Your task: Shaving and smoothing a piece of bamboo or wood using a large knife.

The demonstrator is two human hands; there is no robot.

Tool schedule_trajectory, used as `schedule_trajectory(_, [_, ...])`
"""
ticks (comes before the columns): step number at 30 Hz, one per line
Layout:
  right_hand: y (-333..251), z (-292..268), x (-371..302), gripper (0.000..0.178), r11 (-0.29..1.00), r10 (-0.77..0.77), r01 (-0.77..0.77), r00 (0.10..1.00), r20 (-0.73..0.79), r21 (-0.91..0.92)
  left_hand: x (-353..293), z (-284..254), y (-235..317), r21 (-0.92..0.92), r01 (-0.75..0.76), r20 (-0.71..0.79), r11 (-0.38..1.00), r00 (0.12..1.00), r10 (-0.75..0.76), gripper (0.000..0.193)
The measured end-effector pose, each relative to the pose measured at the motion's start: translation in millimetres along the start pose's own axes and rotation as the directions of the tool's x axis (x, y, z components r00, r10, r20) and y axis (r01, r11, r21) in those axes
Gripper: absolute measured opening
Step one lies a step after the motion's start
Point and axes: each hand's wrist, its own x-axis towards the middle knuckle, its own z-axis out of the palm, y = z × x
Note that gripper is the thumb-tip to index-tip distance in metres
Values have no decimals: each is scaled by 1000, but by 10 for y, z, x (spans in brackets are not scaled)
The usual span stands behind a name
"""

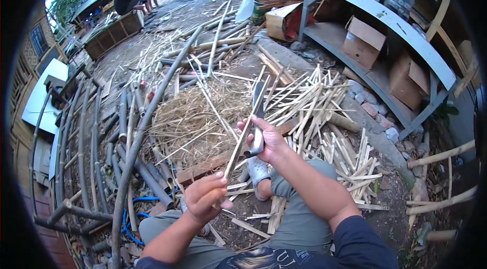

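A: Layout, big to small?
B: Long grey pole [166, 86] slants past on your left. Split-bamboo heap [314, 99] ahead and right, fibrous shavings pile [187, 117] just left of it. Your right hand [269, 142] has the knife [257, 139], blade pointing away from you. Your left hand [205, 198] sits lower, nearer your body.
A: Doing it well?
B: Reads as paring, my judgement. Lay the stock flat to the blade, shallow angle, light even strokes. Steady your knife wrist; keep your left hand out of the edge's line. Can't tell which side is sharp, so check.
A: Workpiece vs fingers?
B: Slim bamboo strip [238, 150] runs between your hands, just left of the knife. Right fingers: wrapped round the knife, tips at the strip's upper stretch. Left fingers: curled, tips by its lower end. Can't tell if they're pinching it.
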Motion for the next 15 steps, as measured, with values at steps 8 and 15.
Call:
schedule_trajectory(8, [-156, -119, -75, 17, 866, -196, 128, 976, -93, -483, 159, 32, 153, -123, 167, 527, 978, 846, -78, 39])
schedule_trajectory(15, [180, -222, -369, 26, 611, -282, 209, 959, 37, -764, -174, -82, -472, 44, 529, 299, 848, 803, -516, 31])
